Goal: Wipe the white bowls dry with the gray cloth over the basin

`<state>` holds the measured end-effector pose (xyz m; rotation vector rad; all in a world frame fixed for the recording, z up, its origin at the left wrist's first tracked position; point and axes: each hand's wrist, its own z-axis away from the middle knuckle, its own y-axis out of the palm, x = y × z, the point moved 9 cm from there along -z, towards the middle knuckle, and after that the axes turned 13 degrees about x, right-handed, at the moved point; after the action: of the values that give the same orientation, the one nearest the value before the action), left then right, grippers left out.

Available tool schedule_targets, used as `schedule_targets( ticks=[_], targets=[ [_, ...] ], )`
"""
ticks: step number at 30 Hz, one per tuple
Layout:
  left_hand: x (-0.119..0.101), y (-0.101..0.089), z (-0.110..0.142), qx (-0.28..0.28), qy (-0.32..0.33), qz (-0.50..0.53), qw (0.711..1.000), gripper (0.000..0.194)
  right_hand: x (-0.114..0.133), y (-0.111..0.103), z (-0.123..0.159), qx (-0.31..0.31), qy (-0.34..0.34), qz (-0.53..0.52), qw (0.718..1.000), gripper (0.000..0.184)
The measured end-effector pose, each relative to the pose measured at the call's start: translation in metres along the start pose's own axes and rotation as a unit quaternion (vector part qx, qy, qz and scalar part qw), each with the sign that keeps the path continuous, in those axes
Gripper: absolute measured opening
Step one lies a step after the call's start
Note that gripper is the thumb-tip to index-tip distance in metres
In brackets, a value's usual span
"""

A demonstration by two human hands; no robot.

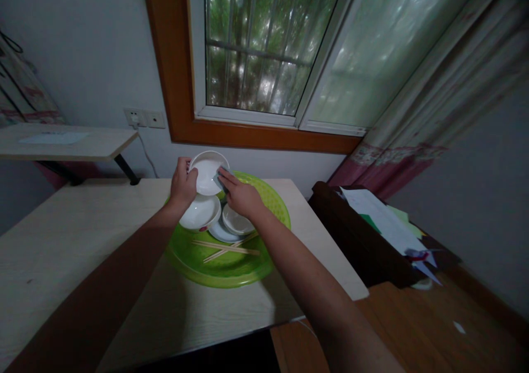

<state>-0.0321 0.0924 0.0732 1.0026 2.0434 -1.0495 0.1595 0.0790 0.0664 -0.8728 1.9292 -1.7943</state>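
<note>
My left hand [184,183] grips a white bowl [205,176] by its left rim, tilted so that its inside faces me. At the bowl's right rim, my right hand [242,195] presses a small grey-green cloth-like piece [223,176] against it; the fingers cover most of this piece. Below the raised bowl, a second white bowl [200,213] sits in a round green tray [219,276]. Beside it, a smaller white bowl [236,221] rests on a white plate [221,233]. Several wooden chopsticks [225,247] lie crossed at the tray's front.
The tray stands on a light wooden table [149,301] against the wall under a barred window [256,48]. A raised shelf [66,141] is at the left, near a wall socket [144,118]. Papers [376,219] lie on dark brown furniture [351,241] to the right.
</note>
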Motion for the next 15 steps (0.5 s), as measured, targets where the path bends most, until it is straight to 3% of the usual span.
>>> schedule_targets(
  ticks=[5,10,15],
  targets=[
    [0.001,-0.006,0.002,-0.019,-0.013,-0.006,1.000,0.022,0.002,0.005,-0.006,-0.011,-0.068,-0.093,0.993,0.068],
    [0.007,-0.011,0.001,-0.036,-0.023,-0.008,0.999,0.021,0.006,0.010,-0.007,0.017,-0.165,-0.216,0.962,0.073],
    [0.012,-0.009,0.000,-0.034,-0.025,-0.001,0.999,0.022,0.015,0.012,-0.001,0.056,-0.197,-0.260,0.944,0.077]
  ],
)
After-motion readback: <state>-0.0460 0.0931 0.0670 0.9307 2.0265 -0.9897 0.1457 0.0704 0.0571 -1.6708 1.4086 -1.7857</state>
